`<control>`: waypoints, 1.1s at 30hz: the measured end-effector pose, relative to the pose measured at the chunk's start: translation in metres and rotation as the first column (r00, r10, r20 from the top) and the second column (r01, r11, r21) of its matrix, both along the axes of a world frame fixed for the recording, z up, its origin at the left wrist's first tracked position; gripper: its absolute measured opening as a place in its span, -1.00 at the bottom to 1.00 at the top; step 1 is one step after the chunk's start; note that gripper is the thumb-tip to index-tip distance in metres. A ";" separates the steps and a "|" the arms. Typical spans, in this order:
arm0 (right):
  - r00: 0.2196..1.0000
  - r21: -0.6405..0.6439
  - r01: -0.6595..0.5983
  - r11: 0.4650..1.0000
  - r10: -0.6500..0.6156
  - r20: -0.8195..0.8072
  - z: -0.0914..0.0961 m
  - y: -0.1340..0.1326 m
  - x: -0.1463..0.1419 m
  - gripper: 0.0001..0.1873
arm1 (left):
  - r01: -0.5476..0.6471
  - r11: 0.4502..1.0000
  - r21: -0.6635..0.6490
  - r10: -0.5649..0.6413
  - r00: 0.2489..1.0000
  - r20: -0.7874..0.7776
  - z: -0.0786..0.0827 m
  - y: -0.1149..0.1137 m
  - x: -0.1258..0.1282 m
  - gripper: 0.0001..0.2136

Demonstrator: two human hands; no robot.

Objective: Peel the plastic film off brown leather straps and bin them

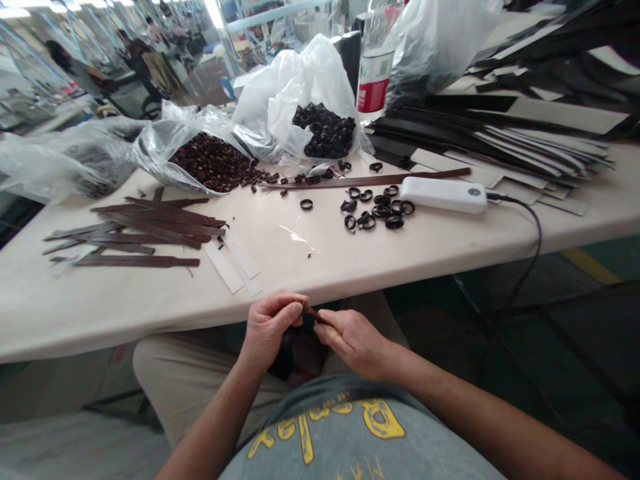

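Note:
Above my lap, just off the table's front edge, my left hand (274, 325) pinches one end of a dark brown strap (313, 313). My right hand (347, 337) grips the same strap a short way along, fingers closed around it. Only a short length shows between the two hands; the rest is hidden by fingers or lost against the dark area below. A pile of similar brown straps (145, 227) lies on the left of the table. Beside it rest white strips (231, 263). Black loops (383, 208) sit in a loose group toward the right.
Small brown loops (213, 160) spill from a clear plastic bag. Another bag (305, 73) holds black loops (325, 130). A bottle (375, 73) stands behind. A white device (444, 194) with a black cable lies near stacked black and white strips (500, 147). People work in the background.

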State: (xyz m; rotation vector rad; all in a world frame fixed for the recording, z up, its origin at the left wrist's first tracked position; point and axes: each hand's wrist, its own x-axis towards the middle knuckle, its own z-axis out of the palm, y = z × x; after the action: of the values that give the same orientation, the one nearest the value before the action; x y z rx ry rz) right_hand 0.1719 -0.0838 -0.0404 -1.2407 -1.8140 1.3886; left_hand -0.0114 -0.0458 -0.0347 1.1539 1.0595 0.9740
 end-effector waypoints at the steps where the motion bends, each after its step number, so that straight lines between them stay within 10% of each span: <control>1: 0.999 0.000 0.000 1.000 0.000 -0.050 -0.001 -0.001 0.001 -0.65 | 0.002 1.000 -0.004 -0.002 1.000 0.003 0.000 0.000 0.000 -0.87; 14: 0.917 -0.234 -0.001 0.972 -0.093 -0.387 -0.017 -0.002 -0.002 -0.45 | -0.041 0.999 0.008 0.041 0.998 -0.040 -0.004 -0.001 -0.002 -0.86; 25: 0.976 -0.001 0.017 1.000 -0.017 -0.216 -0.006 0.002 -0.006 -0.55 | 0.080 0.990 -0.119 -0.087 0.995 -0.056 -0.005 -0.009 -0.002 -0.79; 33: 0.997 -0.035 -0.038 0.999 0.041 0.070 -0.001 -0.003 0.006 -0.73 | -0.119 0.993 -0.020 0.118 0.992 -0.051 -0.009 -0.003 -0.014 -0.80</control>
State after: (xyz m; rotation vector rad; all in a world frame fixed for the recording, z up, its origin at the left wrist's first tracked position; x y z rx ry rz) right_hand 0.1779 -0.0866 -0.0417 -1.2927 -1.8799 1.4181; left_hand -0.0255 -0.0491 -0.0438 1.1112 1.1872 1.0280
